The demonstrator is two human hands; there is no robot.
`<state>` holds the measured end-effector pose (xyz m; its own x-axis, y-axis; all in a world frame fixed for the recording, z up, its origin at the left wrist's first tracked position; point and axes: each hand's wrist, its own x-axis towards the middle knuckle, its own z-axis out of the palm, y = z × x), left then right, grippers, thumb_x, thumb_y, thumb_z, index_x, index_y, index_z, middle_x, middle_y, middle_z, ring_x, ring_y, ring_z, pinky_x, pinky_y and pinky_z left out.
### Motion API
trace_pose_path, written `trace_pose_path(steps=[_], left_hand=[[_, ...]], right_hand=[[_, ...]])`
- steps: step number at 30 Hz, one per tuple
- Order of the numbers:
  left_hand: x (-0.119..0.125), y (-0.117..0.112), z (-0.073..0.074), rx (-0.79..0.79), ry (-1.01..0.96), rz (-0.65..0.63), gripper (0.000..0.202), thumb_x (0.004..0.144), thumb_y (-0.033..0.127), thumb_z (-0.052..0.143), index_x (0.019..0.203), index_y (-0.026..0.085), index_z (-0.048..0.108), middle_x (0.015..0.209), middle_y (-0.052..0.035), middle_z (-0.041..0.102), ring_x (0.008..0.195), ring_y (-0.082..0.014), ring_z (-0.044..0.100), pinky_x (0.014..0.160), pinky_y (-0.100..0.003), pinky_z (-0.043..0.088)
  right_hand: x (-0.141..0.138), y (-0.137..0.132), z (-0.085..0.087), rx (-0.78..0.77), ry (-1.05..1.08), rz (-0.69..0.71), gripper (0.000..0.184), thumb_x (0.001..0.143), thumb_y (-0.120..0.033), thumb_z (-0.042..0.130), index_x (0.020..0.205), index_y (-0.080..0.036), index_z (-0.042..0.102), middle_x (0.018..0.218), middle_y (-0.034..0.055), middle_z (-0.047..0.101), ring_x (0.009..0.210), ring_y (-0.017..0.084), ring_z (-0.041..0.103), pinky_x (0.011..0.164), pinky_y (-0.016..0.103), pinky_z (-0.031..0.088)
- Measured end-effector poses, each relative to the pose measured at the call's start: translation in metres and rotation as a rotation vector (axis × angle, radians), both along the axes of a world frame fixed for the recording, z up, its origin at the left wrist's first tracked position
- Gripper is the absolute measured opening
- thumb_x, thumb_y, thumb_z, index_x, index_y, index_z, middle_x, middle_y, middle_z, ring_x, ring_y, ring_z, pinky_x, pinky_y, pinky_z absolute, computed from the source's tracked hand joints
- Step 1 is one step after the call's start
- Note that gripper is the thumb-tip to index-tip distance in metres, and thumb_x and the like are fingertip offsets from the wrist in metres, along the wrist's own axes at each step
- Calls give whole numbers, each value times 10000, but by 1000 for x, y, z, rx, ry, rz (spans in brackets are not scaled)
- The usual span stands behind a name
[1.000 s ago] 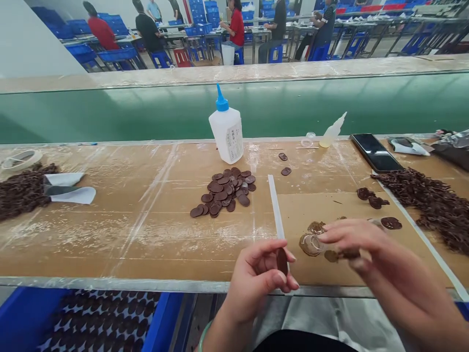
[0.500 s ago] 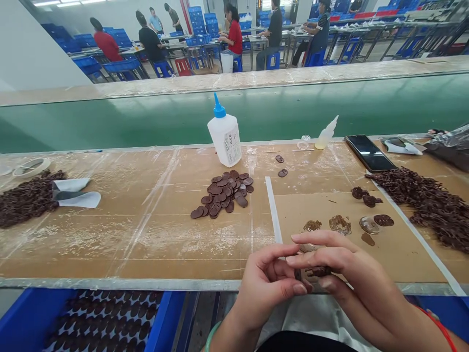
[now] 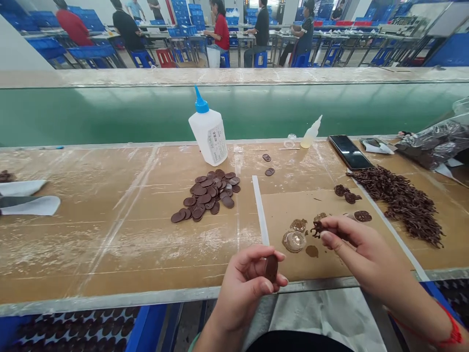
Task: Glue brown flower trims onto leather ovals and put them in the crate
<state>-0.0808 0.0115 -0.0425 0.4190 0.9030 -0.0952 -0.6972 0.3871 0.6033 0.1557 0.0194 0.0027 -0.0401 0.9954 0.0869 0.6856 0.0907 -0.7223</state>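
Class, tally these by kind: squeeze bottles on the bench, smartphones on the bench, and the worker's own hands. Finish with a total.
White squeeze bottle with blue nozzle: 1
Small squeeze bottle: 1
Smartphone: 1
Hands, left hand and right hand: 2
Total: 5

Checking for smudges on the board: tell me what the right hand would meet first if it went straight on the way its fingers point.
Likely the brown smear on the cardboard, just past the dark piece pinched in the right hand. The round clear blob sits just below that line; depth makes this uncertain.
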Motion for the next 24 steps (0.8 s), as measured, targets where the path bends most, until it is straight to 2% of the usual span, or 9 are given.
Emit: trace_pose_path(steps=[5,9,14,19,21,24], left_hand=[[1,3,0,11,37,23,353,680,286,959,1010,281,832,1055,-23,801,694,-122,761,597,-134,574],[2,4,0,4,36,11,346,694,300,952,1018,279,831,1002,-34,804,703,-131,765,605,-138,572],[3,1,0,-16,30,9,340,695,305,952,1011,276,831,982,-42,802,706,-138,766,606,-144,571],[3,-1,-3,-24,18,-10,355,711,306,942,1043,272,823,706,-11,744,730,-173,772,643,-178,589],[3,-1,-4,-30,15,-3,356,705,300,945,1038,264,822,744,-19,760,731,-179,773,645,-191,597],[4,-1,-5,-20,6,0,348,717,281,936,1042,249,817,905,-48,798,745,-176,776,654,-195,603]], right_hand=[[-2,4,-5,-59,-16,-4,238,1012,-386,483,974,-231,660,917,55,725,829,223,669,718,331,517],[-8,6,-3,-124,8,18,217,1010,-366,486,947,-238,649,852,31,723,763,200,660,671,309,504],[-13,5,-4,-128,12,-12,189,991,-381,533,952,-250,665,845,22,740,748,196,675,650,290,505],[-14,3,-5,-100,-23,-24,161,979,-370,559,971,-258,675,863,21,762,751,190,698,638,273,518],[-14,2,-4,-95,-46,-19,164,977,-365,560,984,-258,683,883,24,775,762,193,713,634,271,525],[-16,1,-1,-79,-88,-21,176,961,-384,577,951,-253,695,852,22,775,724,192,720,606,271,528]])
